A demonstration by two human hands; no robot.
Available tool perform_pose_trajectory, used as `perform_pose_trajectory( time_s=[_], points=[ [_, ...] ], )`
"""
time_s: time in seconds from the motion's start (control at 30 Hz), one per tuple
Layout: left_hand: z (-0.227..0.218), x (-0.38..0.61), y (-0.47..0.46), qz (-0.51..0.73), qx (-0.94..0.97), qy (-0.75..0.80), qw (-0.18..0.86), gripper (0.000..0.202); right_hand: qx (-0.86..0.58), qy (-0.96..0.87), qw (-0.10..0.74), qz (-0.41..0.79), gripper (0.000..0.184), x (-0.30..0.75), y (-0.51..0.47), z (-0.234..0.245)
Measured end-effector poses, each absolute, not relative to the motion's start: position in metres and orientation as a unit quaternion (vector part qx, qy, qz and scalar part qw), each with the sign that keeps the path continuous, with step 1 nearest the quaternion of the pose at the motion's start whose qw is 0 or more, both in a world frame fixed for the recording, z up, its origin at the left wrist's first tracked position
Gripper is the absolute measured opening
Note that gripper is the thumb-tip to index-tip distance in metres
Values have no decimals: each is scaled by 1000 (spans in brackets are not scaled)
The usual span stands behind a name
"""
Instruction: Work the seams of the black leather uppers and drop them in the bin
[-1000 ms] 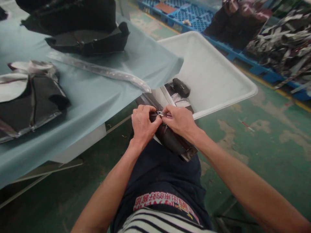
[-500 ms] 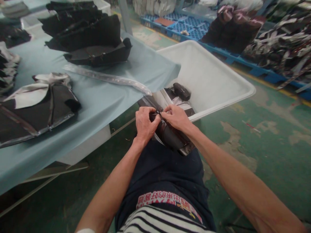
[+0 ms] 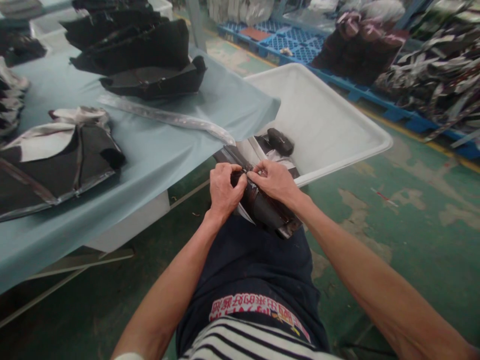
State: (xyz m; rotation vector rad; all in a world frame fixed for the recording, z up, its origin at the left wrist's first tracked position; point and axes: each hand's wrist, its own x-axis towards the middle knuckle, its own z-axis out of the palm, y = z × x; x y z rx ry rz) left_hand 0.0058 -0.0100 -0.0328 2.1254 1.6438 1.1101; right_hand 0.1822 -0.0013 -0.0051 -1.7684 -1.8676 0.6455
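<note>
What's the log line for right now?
left hand: pinching dark piece | right hand: pinching same piece | white bin: beyond hands

Blue pallets (image 3: 279, 44) stood on worn green floor (image 3: 420, 240); bore rust-brown sheet (image 3: 255, 33), dark bundles (image 3: 347, 60) and, far right, tangled strips (image 3: 437, 75)

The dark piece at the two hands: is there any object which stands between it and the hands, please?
Nothing visible does. The left hand and the right hand both touch the dark piece directly. The clear plastic strip ends near its far end, beyond the hands, not between.
</note>
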Motion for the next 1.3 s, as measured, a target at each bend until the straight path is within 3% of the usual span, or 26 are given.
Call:
perform_pose_trajectory(
  time_s=[0.23,0.37,0.53,0.87,1.3],
  points=[
    [-32,8,-14,370,720,577,109,17,-645,-653,286,276,19,184,-5,-9],
    [-31,14,-19,359,709,598,99,24,-690,-628,251,260,28,192,-16,-1],
    [-28,27,-27,342,674,651,77,32,-647,-696,226,215,34,197,-35,17],
    [-34,24,-31,348,680,637,101,38,-707,-684,52,171,22,176,-38,44],
    [-35,25,-31,362,674,636,97,36,-718,-686,32,116,22,166,-41,39]
  ],
)
